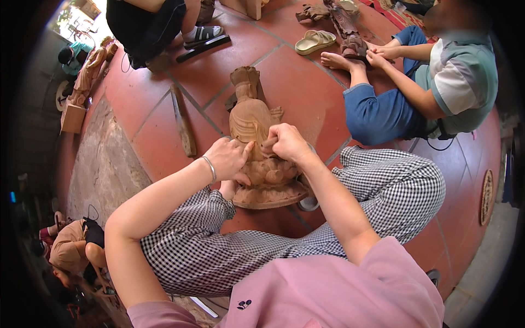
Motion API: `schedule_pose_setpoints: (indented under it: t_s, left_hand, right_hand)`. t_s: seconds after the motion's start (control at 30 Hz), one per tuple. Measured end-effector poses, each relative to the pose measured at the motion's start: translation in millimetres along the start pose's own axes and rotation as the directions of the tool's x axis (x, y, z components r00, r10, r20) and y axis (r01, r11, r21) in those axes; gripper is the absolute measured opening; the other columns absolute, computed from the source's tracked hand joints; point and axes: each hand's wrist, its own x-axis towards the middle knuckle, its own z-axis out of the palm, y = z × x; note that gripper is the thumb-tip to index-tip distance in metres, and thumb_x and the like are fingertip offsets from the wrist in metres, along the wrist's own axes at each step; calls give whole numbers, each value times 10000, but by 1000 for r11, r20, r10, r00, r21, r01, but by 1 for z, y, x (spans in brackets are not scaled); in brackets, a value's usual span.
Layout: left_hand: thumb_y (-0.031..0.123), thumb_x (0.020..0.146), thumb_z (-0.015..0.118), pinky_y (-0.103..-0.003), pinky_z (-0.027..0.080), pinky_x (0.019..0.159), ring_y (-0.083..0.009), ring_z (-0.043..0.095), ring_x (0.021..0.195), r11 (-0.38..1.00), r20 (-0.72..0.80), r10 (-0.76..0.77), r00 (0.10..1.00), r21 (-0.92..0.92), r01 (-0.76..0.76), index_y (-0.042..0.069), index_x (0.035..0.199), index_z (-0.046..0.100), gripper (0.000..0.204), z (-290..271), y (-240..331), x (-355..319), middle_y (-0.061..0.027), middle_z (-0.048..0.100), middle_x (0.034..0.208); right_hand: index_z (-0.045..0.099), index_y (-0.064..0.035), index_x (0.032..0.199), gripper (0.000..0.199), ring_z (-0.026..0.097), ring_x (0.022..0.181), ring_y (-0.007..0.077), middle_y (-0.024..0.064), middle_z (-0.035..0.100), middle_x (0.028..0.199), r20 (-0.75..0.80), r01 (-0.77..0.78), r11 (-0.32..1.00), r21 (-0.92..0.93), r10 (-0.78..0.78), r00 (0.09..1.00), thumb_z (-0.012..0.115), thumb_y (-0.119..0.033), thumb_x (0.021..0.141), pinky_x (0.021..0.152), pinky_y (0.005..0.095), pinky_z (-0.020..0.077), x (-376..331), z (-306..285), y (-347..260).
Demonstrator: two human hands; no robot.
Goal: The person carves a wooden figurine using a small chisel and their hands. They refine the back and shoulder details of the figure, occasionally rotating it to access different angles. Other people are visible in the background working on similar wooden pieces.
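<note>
The wooden statue point(252, 123) lies on the red floor tiles point(295, 87) between the person's knees, so the left hand point(228, 158), resting open against it, should press steady while the right hand point(286, 142), pinched shut above it, rubs gently.

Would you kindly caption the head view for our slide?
Both hands, left hand and right hand, work a wooden statue on red floor tiles.

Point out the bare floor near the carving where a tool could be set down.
Bare tile lies between the wooden statue and the wood strip, and between the statue's head and the beige sandal. Crowded: around both hands and right, by the seated person's knee.
</note>
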Motion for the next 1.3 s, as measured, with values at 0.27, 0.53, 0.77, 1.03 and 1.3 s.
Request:
schedule_pose_setpoints:
  t_s: [0.27, 0.53, 0.77, 1.03, 1.3]
  left_hand:
    - [793, 693, 667, -352, 514, 762, -235, 682, 886, 999, 2, -24, 1000, -24, 24, -95, 1440, 483, 1175, 6, -1, 0, -98, 705, 853]
    - [799, 700, 658, -364, 518, 764, -238, 684, 897, 998, 13, -16, 1000, -56, 17, -101, 1441, 475, 1181, 4, 0, 3, -111, 709, 872]
    - [806, 681, 662, -374, 521, 754, -253, 686, 899, 998, 6, -4, 1000, -66, 4, -103, 1438, 471, 1199, 2, -2, 6, -115, 712, 884]
    - [836, 704, 625, -381, 527, 754, -274, 695, 872, 998, -50, -1, 999, -57, -2, -114, 1427, 479, 1203, 7, -5, -4, -143, 717, 889]
    - [824, 721, 627, -383, 548, 787, -280, 710, 914, 999, -19, -16, 1000, -37, 15, -116, 1439, 466, 1193, 6, -3, 1, -173, 727, 928]
  right_hand:
    - [674, 10, 755, 254, 729, 759, 295, 236, 708, 797, 137, -94, 994, 63, 85, 987, 872, -146, 721, 667, 406, 542, -1, -4, 4]
    - [689, -8, 753, 272, 727, 791, 304, 224, 715, 817, -53, -29, 998, 51, 32, 998, 902, -163, 688, 718, 414, 547, 10, 9, 14]
    - [655, 6, 798, 119, 666, 716, 266, 178, 667, 746, -123, 139, 990, -38, -143, 982, 748, -38, 738, 660, 392, 512, 10, 9, 10]
    - [689, -66, 826, 118, 647, 963, 398, 176, 664, 920, 127, -52, 989, -140, 70, 989, 677, 8, 736, 839, 482, 517, -1, -11, -9]
    - [684, -43, 799, 88, 663, 860, 376, 179, 673, 853, -80, 79, 991, -104, -87, 993, 674, -3, 721, 764, 455, 522, 2, 5, 9]
